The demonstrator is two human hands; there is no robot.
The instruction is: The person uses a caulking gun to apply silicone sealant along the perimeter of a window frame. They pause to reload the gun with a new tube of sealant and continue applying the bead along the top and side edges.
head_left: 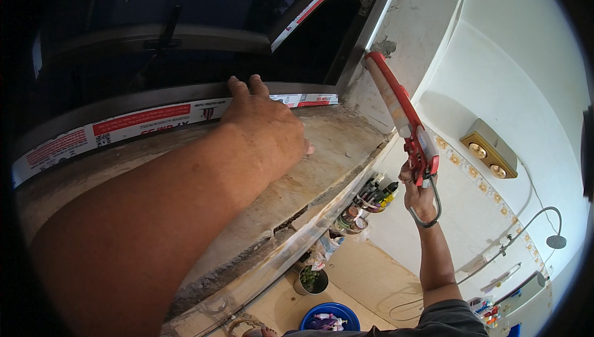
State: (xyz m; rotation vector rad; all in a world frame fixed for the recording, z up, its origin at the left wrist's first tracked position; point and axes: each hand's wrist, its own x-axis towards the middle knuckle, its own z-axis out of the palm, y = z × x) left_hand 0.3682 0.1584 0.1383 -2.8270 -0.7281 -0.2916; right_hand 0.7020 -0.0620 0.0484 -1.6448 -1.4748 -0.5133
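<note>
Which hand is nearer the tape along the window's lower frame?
Left: the left hand reaches over the tape; the right hand is off to its right, holding the red caulking gun.

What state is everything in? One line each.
Left hand: open, fingertips at the lower window frame
Right hand: closed on the caulking gun
Caulking gun: held, tilted
Window sash: open
Printed strip: along lower frame
Sill: bare on top, rough edge
Blue tub: holding items
Shower head: no water visible
Heater lamps: lit or not, can't tell
</note>
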